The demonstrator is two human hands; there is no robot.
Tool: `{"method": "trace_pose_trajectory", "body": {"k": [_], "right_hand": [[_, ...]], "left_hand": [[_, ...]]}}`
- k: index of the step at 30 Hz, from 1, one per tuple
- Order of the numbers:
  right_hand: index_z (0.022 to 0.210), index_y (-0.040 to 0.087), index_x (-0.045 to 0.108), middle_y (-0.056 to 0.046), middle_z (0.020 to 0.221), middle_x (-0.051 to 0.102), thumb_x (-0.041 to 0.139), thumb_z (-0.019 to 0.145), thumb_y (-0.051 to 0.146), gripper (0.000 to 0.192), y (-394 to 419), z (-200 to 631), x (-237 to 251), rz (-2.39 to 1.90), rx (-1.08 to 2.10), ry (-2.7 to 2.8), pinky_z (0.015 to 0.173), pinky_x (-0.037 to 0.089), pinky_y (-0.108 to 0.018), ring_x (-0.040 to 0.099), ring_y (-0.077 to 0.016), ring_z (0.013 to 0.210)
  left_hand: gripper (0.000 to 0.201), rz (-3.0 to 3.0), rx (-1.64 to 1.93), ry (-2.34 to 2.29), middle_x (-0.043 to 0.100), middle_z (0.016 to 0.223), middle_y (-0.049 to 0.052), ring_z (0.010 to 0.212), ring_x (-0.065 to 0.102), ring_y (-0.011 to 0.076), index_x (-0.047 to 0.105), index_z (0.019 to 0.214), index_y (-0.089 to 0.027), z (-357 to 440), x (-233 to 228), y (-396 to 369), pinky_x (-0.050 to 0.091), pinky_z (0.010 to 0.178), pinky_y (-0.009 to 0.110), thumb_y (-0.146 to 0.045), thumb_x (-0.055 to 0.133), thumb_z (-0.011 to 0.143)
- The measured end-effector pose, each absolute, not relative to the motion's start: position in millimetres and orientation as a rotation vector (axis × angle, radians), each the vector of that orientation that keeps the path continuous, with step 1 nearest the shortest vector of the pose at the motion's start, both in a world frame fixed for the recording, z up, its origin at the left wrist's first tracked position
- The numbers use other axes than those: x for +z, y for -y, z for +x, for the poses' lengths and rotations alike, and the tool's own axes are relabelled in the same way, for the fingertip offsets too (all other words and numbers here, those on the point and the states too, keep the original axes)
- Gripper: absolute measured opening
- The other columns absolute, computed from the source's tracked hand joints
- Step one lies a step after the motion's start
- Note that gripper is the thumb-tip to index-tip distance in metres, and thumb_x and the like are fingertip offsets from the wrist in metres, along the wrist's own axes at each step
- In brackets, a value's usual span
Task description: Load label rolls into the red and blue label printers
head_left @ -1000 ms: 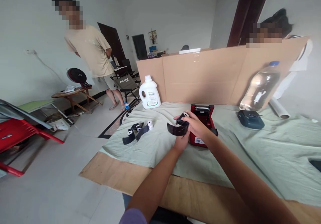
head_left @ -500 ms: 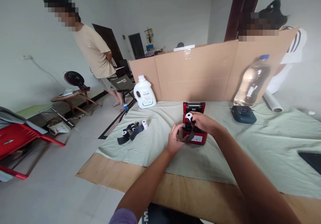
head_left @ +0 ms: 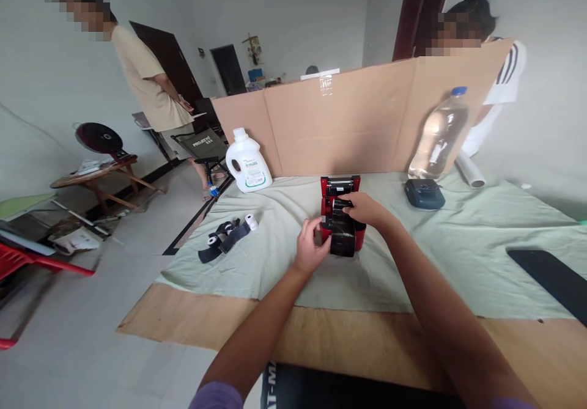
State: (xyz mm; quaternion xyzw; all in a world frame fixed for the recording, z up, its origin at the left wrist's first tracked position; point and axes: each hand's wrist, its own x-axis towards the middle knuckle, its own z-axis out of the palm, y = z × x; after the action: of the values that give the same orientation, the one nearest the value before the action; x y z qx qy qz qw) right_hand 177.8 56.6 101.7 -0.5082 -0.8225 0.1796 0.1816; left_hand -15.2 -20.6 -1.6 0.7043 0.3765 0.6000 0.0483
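A small red printer stands on the cloth with its lid raised. My right hand pinches a roll of black-faced paper over its opening. A loose black strip hangs from the roll across the printer's front. My left hand is curved at the printer's left front corner, fingertips against its side and thumb by the strip's edge; the exact contact is partly hidden. Left of my hands lie several small white paper rolls with dark strips unrolled.
A white jug and a large clear bottle stand before a cardboard screen. A dark box-shaped device, a white tube and a phone lie on the right. Two people are beyond the table.
My right hand has turned the roll and lowered it to the printer's opening. The strip, bowed towards my left hand before, now hangs down the front. The view has shifted right.
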Motion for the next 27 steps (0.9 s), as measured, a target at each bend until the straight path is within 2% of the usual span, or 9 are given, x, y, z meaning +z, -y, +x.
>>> {"method": "trace_pose_trajectory", "body": {"k": [2, 7, 9, 12, 16, 19, 22, 24, 27], "right_hand": [[0.128, 0.017, 0.064, -0.013, 0.134, 0.066, 0.057, 0.085, 0.013, 0.043, -59, 178, 96, -1.479, 0.461, 2.348, 0.104, 0.041, -0.036, 0.058, -0.0283, 0.124], [0.119, 0.022, 0.067, -0.009, 0.119, 0.072, 0.066, 0.081, 0.019, 0.039, -65, 168, 84, -1.633, 0.335, 2.334, 0.097, 0.045, -0.039, 0.056, -0.0324, 0.12], [0.118, 0.022, 0.07, -0.009, 0.117, 0.073, 0.067, 0.079, 0.019, 0.039, -68, 163, 82, -1.713, 0.301, 2.298, 0.098, 0.045, -0.04, 0.054, -0.0339, 0.123], [0.116, 0.023, 0.073, -0.008, 0.116, 0.075, 0.068, 0.078, 0.022, 0.038, -70, 162, 82, -1.743, 0.323, 2.24, 0.102, 0.042, -0.038, 0.056, -0.0309, 0.122], [0.099, 0.021, 0.078, -0.007, 0.101, 0.078, 0.064, 0.084, 0.033, 0.023, -72, 177, 91, -1.666, 0.468, 2.129, 0.094, 0.045, -0.035, 0.067, -0.0267, 0.102], [0.086, 0.018, 0.076, -0.01, 0.088, 0.076, 0.06, 0.087, 0.041, 0.029, -76, 189, 99, -1.702, 0.483, 1.883, 0.084, 0.048, -0.036, 0.068, -0.0276, 0.09], [0.103, 0.016, 0.071, -0.012, 0.102, 0.075, 0.058, 0.087, 0.044, 0.035, -83, 191, 98, -1.557, 0.397, 1.578, 0.093, 0.046, -0.04, 0.066, -0.0283, 0.103], [0.109, 0.017, 0.068, -0.01, 0.109, 0.073, 0.054, 0.088, 0.045, 0.037, -89, 189, 92, -1.346, 0.472, 1.451, 0.097, 0.046, -0.04, 0.064, -0.0257, 0.107], [0.086, 0.018, 0.07, -0.008, 0.102, 0.073, 0.051, 0.087, 0.049, 0.036, -91, 191, 78, -1.155, 0.652, 1.37, 0.096, 0.047, -0.041, 0.065, -0.0251, 0.102]], "left_hand": [[0.037, 2.267, 1.792, -1.109, 0.057, 0.097, 0.005, 0.087, 0.058, 0.0176, 0.064, 0.123, -0.024, -15, -1, 20, 0.052, 0.081, 0.031, -0.018, 0.062, 0.086], [0.037, 2.498, 1.687, -1.084, 0.054, 0.092, 0.004, 0.086, 0.055, 0.0165, 0.074, 0.109, -0.025, -14, -2, 21, 0.048, 0.079, 0.029, -0.007, 0.056, 0.083], [0.037, 2.49, 1.707, -1.11, 0.053, 0.091, 0.004, 0.085, 0.054, 0.0163, 0.074, 0.109, -0.025, -14, -2, 20, 0.047, 0.077, 0.029, -0.006, 0.056, 0.082], [0.032, 2.46, 1.715, -1.144, 0.051, 0.088, 0.003, 0.084, 0.053, 0.0161, 0.075, 0.109, -0.023, -13, -2, 18, 0.047, 0.077, 0.029, -0.01, 0.059, 0.084], [0.032, 2.44, 1.737, -1.165, 0.049, 0.086, 0.003, 0.083, 0.052, 0.0159, 0.075, 0.109, -0.023, -12, -1, 17, 0.046, 0.076, 0.029, -0.011, 0.058, 0.085], [0.033, 2.439, 1.75, -1.159, 0.049, 0.085, 0.003, 0.082, 0.051, 0.0158, 0.075, 0.11, -0.024, -11, -1, 18, 0.046, 0.076, 0.029, -0.009, 0.057, 0.086], [0.033, 2.437, 1.753, -1.17, 0.049, 0.084, 0.003, 0.082, 0.051, 0.0156, 0.076, 0.111, -0.024, -11, 0, 20, 0.045, 0.075, 0.029, -0.01, 0.056, 0.088], [0.031, 2.447, 1.745, -1.186, 0.049, 0.084, 0.003, 0.082, 0.051, 0.0155, 0.076, 0.111, -0.024, -11, 1, 21, 0.045, 0.075, 0.029, -0.012, 0.056, 0.09], [0.03, 2.506, 1.714, -1.205, 0.051, 0.084, 0.003, 0.082, 0.052, 0.0155, 0.076, 0.112, -0.025, -12, 2, 23, 0.045, 0.075, 0.029, -0.015, 0.057, 0.092]]}}
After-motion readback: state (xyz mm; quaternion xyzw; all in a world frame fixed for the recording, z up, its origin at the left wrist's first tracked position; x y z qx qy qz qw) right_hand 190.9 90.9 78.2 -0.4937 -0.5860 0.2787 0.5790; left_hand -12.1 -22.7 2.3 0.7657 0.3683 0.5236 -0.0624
